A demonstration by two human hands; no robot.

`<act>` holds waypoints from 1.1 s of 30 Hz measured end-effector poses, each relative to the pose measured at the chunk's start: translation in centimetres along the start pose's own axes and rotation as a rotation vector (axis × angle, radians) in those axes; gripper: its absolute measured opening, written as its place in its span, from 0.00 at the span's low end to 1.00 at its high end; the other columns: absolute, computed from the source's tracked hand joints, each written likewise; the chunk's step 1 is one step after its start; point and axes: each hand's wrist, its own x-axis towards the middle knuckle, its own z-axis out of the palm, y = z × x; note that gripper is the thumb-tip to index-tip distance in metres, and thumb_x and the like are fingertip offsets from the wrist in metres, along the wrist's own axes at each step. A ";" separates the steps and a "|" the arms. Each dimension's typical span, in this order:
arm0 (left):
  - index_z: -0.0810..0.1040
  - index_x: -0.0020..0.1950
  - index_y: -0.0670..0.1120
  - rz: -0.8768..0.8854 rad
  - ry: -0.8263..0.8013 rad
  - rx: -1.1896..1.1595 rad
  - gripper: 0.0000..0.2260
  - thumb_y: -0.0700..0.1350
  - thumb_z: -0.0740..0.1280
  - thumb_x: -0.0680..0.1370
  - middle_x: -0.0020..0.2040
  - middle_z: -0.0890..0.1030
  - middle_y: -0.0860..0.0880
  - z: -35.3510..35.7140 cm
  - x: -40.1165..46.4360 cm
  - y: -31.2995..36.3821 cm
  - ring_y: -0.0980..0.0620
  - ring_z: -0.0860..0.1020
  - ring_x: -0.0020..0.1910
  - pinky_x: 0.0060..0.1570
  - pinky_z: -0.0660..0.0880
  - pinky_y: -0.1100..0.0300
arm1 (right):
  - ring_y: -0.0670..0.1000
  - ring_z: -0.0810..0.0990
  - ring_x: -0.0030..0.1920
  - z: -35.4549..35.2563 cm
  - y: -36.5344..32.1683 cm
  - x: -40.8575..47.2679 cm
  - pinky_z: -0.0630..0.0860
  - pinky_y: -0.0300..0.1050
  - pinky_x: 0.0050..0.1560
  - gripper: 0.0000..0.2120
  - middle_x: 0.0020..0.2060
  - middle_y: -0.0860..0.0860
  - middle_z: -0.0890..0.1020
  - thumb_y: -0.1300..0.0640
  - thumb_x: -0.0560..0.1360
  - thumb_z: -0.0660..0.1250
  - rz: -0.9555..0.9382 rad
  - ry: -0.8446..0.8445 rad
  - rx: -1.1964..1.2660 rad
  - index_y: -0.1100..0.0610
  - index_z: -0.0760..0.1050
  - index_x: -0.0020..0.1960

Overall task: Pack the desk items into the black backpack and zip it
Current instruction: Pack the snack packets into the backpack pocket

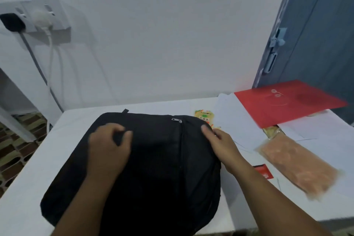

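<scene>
A black fabric backpack (153, 168) lies flat on the white bench (23, 197), close to the near edge, and both forearms reach over it from below. The left hand (109, 145) rests on the upper left part of the backpack, and its fingers are curled and pinch a fold of the black fabric. The right hand (220, 143) holds the right upper edge of the backpack, with the fingers bent around the rim. A small metal zipper pull (176, 120) sits near the top of the backpack, between the two hands, at the end of a seam that runs down the front. To the right of the backpack, a small red card (264, 171) lies on white paper sheets (306, 126), and beside it lies a clear plastic bag with orange-pink content (298, 166). Further back, a small yellow packet with a green label (204, 116) lies just beside the top right corner of the backpack. A red paper envelope with a string closure (287, 101) lies at the far right of the bench. On the wall behind, at the left, a white power socket (38, 15) holds plugs with cables hanging down.
</scene>
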 end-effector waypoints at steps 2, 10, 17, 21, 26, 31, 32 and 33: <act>0.78 0.43 0.51 0.088 -0.139 -0.061 0.11 0.58 0.70 0.71 0.41 0.79 0.54 2.9 -1.6 3.1 0.49 0.77 0.44 0.49 0.75 0.52 | 0.51 0.81 0.47 -1.1 0.7 1.1 0.75 0.48 0.48 0.24 0.43 0.48 0.83 0.39 0.81 0.54 -0.028 0.145 -0.135 0.55 0.80 0.49; 0.76 0.52 0.52 0.021 -0.331 0.265 0.20 0.59 0.78 0.68 0.51 0.72 0.54 9.4 -5.7 5.5 0.51 0.67 0.52 0.43 0.74 0.56 | 0.54 0.77 0.38 -3.8 5.3 5.0 0.65 0.44 0.30 0.23 0.42 0.54 0.78 0.36 0.68 0.72 0.045 0.146 -0.629 0.56 0.73 0.43; 0.72 0.41 0.45 -0.155 -0.257 -0.002 0.09 0.40 0.70 0.79 0.34 0.78 0.48 6.6 -4.3 5.1 0.50 0.74 0.33 0.34 0.69 0.66 | 0.49 0.77 0.38 -4.0 4.3 4.2 0.67 0.43 0.31 0.09 0.39 0.50 0.79 0.54 0.71 0.71 0.003 0.175 -0.316 0.56 0.71 0.44; 0.73 0.45 0.47 -0.215 -0.214 -0.149 0.07 0.37 0.68 0.79 0.39 0.82 0.50 4.6 -3.5 5.8 0.56 0.78 0.41 0.37 0.69 0.75 | 0.49 0.79 0.41 -4.1 1.2 2.1 0.68 0.39 0.34 0.08 0.42 0.48 0.78 0.59 0.74 0.69 -0.145 0.258 -0.100 0.54 0.71 0.50; 0.75 0.46 0.51 -0.189 -0.197 -0.210 0.09 0.39 0.71 0.75 0.36 0.84 0.53 2.9 -2.1 6.5 0.60 0.78 0.35 0.35 0.70 0.75 | 0.40 0.81 0.39 -1.5 -3.8 -2.2 0.75 0.32 0.35 0.21 0.47 0.42 0.80 0.60 0.74 0.72 -0.387 0.299 0.085 0.45 0.66 0.59; 0.76 0.45 0.51 -0.211 -0.229 -0.260 0.08 0.40 0.72 0.75 0.33 0.84 0.52 2.4 -0.9 6.4 0.62 0.77 0.31 0.34 0.69 0.75 | 0.40 0.80 0.41 4.6 -3.1 -4.1 0.73 0.31 0.36 0.19 0.44 0.43 0.80 0.60 0.74 0.70 -0.371 0.152 -0.027 0.46 0.65 0.57; 0.77 0.45 0.51 -0.220 -0.233 -0.270 0.07 0.40 0.72 0.75 0.33 0.84 0.52 2.2 -0.7 6.1 0.62 0.78 0.31 0.33 0.69 0.75 | 0.41 0.80 0.39 5.7 -2.7 -4.3 0.74 0.32 0.35 0.18 0.43 0.44 0.81 0.60 0.74 0.70 -0.329 0.112 -0.031 0.46 0.65 0.56; 0.77 0.45 0.51 -0.232 -0.227 -0.281 0.07 0.39 0.71 0.75 0.34 0.84 0.52 2.3 -0.7 6.0 0.62 0.78 0.31 0.33 0.70 0.75 | 0.42 0.81 0.37 6.4 -2.1 -4.3 0.76 0.35 0.35 0.17 0.42 0.46 0.82 0.60 0.74 0.70 -0.294 0.052 -0.039 0.47 0.65 0.54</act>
